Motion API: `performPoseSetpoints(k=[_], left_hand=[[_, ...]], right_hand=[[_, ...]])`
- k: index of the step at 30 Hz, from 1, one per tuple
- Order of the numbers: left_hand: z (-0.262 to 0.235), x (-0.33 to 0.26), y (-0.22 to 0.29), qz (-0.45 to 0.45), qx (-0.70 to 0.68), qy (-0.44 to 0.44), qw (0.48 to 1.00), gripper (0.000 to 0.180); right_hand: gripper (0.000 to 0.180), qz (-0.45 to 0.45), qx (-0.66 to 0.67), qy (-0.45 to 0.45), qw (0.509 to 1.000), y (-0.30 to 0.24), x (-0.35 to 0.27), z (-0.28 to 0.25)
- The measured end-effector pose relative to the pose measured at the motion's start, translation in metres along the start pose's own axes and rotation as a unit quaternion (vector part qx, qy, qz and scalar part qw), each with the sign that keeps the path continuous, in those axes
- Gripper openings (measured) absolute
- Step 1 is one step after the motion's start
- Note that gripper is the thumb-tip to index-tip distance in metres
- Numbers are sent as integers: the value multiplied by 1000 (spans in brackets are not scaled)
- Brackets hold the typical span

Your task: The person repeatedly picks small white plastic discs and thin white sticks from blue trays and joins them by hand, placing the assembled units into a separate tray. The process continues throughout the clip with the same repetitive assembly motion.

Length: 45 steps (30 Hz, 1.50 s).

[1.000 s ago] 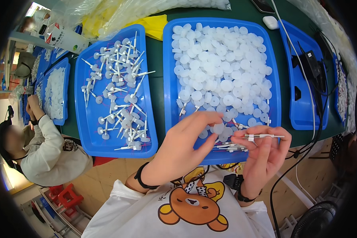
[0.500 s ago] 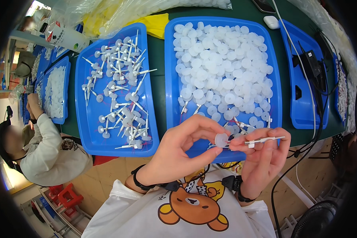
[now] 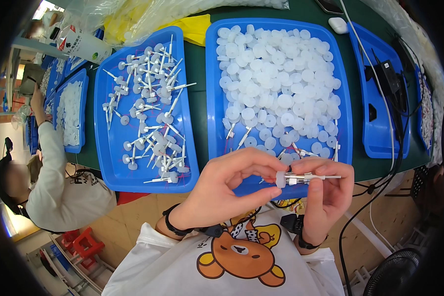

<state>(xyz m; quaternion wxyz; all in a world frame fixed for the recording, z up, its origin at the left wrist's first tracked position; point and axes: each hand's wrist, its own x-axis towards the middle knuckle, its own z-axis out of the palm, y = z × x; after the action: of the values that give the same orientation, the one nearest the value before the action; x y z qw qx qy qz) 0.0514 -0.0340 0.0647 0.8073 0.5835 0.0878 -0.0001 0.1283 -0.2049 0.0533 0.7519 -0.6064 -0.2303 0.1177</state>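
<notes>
My left hand pinches a translucent white plastic disc between thumb and fingertips. In my right hand is a thin white rod with a metal sleeve and a small white clip, gripped between thumb and fingers. The rod's inner end meets the disc's face, roughly level. Both hands are over the near edge of a blue tray heaped with similar discs; several rod pieces lie at its near side. To the left, another blue tray contains many rods with discs on them.
At the right, a blue tray holds a black adapter and cables. A white earphone case lies behind. Clear plastic bags and a yellow bag sit at the back. A co-worker sits at far left beside more trays.
The rod has moved left and its end now meets the disc, which has turned edge-on. My right hand has shifted slightly left. The co-worker's arm has reached farther forward.
</notes>
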Motion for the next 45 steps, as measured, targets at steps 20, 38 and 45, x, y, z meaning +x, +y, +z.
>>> performPoseSetpoints(k=[20, 38, 45], left_hand=[[-9, 0, 2, 63, 104, 1, 993, 37], [-13, -13, 4, 121, 211, 29, 969, 35], [-22, -23, 7, 116, 235, 39, 964, 35]], right_hand=[[24, -105, -211, -158, 959, -18, 16, -26], [17, 81, -18, -19, 996, -4, -14, 2], [23, 105, 69, -65, 990, 7, -14, 5]])
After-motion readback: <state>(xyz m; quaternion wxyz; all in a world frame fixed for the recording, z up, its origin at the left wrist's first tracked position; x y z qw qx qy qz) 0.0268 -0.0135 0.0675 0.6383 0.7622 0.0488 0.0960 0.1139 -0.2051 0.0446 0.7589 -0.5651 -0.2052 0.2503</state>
